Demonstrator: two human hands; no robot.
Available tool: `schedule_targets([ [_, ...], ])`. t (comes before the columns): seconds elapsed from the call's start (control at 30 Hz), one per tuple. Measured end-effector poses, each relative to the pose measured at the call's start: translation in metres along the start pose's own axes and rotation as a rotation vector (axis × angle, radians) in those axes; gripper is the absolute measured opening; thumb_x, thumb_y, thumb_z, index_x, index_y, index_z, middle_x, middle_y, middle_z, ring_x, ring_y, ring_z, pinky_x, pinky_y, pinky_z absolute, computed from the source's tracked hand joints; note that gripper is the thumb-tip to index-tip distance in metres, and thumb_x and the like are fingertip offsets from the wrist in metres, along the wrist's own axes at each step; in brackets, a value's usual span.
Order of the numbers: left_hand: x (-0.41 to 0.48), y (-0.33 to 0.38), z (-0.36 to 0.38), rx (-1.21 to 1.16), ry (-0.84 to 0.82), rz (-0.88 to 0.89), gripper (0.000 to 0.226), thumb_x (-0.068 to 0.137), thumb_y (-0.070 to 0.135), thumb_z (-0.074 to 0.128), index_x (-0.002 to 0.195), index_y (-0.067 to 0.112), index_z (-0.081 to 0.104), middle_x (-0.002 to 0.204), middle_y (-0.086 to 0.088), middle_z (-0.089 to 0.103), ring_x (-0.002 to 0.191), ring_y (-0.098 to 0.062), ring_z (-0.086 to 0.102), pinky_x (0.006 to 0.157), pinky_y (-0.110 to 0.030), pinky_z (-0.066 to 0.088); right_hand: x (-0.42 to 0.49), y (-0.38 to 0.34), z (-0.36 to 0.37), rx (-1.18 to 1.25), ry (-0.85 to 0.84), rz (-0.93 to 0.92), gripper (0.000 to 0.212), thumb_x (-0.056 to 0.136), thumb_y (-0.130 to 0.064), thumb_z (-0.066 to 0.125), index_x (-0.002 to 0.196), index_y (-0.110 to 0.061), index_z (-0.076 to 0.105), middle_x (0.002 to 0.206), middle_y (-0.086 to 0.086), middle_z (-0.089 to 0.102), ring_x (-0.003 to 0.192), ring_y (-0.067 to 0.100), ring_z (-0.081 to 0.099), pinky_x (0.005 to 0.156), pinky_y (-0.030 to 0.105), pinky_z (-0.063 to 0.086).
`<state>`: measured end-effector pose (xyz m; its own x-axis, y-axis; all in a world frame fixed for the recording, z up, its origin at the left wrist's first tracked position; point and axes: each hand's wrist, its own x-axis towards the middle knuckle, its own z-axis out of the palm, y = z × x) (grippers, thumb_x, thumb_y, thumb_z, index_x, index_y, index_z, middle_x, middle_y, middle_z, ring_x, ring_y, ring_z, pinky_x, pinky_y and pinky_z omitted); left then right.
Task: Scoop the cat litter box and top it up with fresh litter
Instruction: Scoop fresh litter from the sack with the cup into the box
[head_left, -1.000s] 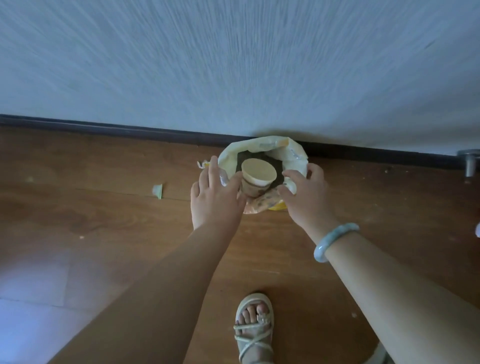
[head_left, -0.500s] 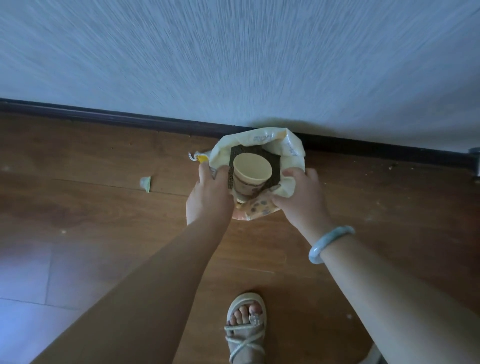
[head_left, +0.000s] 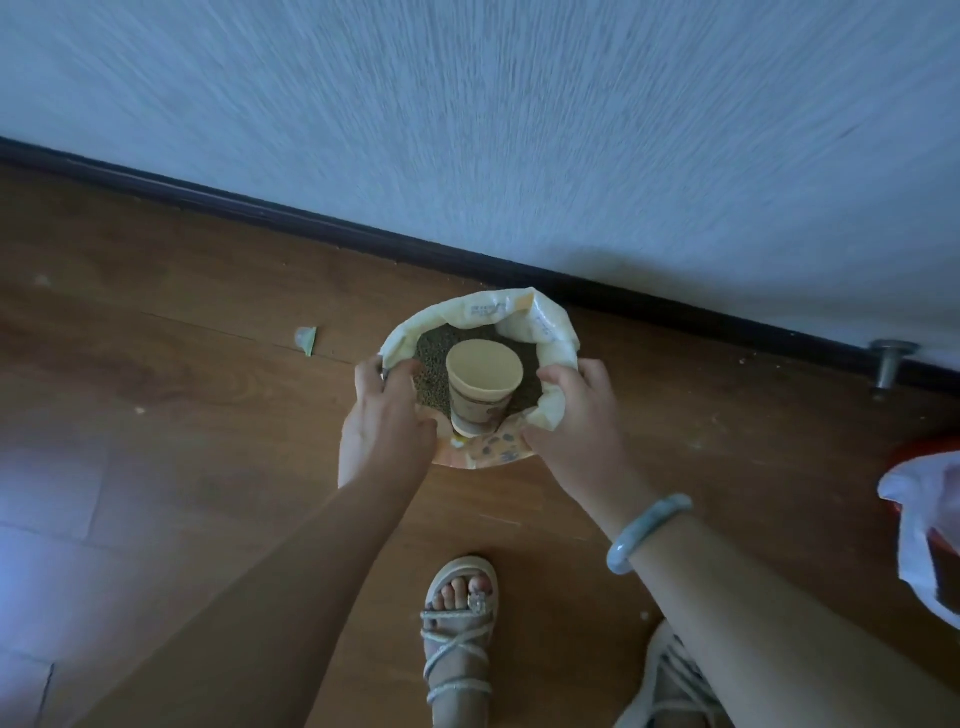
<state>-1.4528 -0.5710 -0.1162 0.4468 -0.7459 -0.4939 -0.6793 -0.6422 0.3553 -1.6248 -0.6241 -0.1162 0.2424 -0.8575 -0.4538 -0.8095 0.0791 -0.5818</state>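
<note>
Floor of brown wood (head_left: 156, 415) carries the cream plastic litter bag (head_left: 519, 312) against the dark skirting (head_left: 311, 221), mouth now wider than a moment ago. Left hand (head_left: 387, 421) and right hand (head_left: 576, 415) pinch its rim, fingers curled. Beige paper cup (head_left: 483, 369) stands in dark granular litter (head_left: 434, 348).

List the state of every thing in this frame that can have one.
litter bag: open, rim rolled down, standing on the floor.
paper cup: mouth up in the litter, looks empty.
left hand: grips the bag's left rim.
right hand: grips the bag's right rim.
white plastic bag: at right edge, mouth seems open.
</note>
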Motion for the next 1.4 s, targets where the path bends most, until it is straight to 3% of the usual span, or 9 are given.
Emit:
schedule_targets([
  [0.1,-0.03,-0.004,-0.018,-0.064,0.012,-0.03,0.055,0.081,0.008,0.057,0.133,0.022,0.044,0.134,-0.004,0.031,0.093,-0.031,0.056,0.076,-0.033,0.042,-0.026,-0.014,-0.01,-0.021,-0.018,-0.051,0.053,0.077,-0.017,0.071,0.126,-0.018,0.052,0.122,-0.003,0.04,0.093,0.004,0.043,0.075,0.019,0.04],
  [0.23,-0.07,-0.01,-0.053,-0.132,0.037,-0.089,0.055,0.081,0.009,0.057,0.133,0.023,0.044,0.132,-0.003,0.032,0.095,-0.031,0.057,0.077,-0.032,0.041,-0.06,-0.042,-0.025,-0.066,-0.047,-0.12,0.053,0.073,-0.021,0.075,0.123,-0.02,0.055,0.12,-0.002,0.044,0.096,0.017,0.055,0.079,0.038,0.052],
  [0.33,-0.098,-0.014,-0.083,-0.188,0.072,-0.139,0.055,0.08,0.009,0.056,0.132,0.024,0.044,0.133,-0.003,0.032,0.094,-0.031,0.057,0.079,-0.034,0.043,-0.081,-0.071,-0.039,-0.091,-0.075,-0.176,0.054,0.072,-0.021,0.076,0.122,-0.021,0.055,0.119,-0.003,0.044,0.097,0.019,0.057,0.079,0.04,0.053],
  [0.53,-0.154,-0.025,-0.146,-0.296,0.175,-0.249,0.058,0.077,0.007,0.055,0.131,0.026,0.044,0.133,-0.002,0.033,0.095,-0.031,0.057,0.081,-0.038,0.048,-0.117,-0.144,-0.068,-0.141,-0.151,-0.307,0.056,0.072,-0.013,0.077,0.123,-0.018,0.056,0.121,0.0,0.044,0.097,0.018,0.057,0.078,0.029,0.052],
  [0.8,-0.217,-0.068,-0.228,-0.457,0.335,-0.4,0.06,0.077,0.008,0.059,0.132,0.028,0.045,0.131,0.004,0.033,0.095,-0.022,0.052,0.078,-0.03,0.043,-0.158,-0.253,-0.077,-0.177,-0.265,-0.535,0.055,0.07,-0.011,0.079,0.121,-0.016,0.058,0.115,-0.001,0.045,0.092,0.015,0.055,0.074,0.023,0.048],
  [1.2,-0.294,-0.194,-0.355,-0.626,0.465,-0.618,0.061,0.077,0.009,0.057,0.132,0.033,0.045,0.129,0.009,0.034,0.091,-0.016,0.052,0.076,-0.029,0.045,-0.235,-0.431,-0.005,-0.208,-0.434,-0.682,0.055,0.074,-0.009,0.076,0.124,-0.018,0.056,0.11,-0.01,0.038,0.095,0.007,0.049,0.078,0.008,0.033],
  [1.4,-0.315,-0.269,-0.392,-0.612,0.557,-0.715,0.062,0.077,0.006,0.057,0.131,0.033,0.045,0.128,0.008,0.034,0.088,-0.016,0.052,0.074,-0.028,0.045,-0.258,-0.5,0.06,-0.213,-0.514,-0.759,0.056,0.073,-0.009,0.076,0.124,-0.017,0.057,0.11,-0.01,0.039,0.095,0.004,0.047,0.077,0.011,0.035],
])
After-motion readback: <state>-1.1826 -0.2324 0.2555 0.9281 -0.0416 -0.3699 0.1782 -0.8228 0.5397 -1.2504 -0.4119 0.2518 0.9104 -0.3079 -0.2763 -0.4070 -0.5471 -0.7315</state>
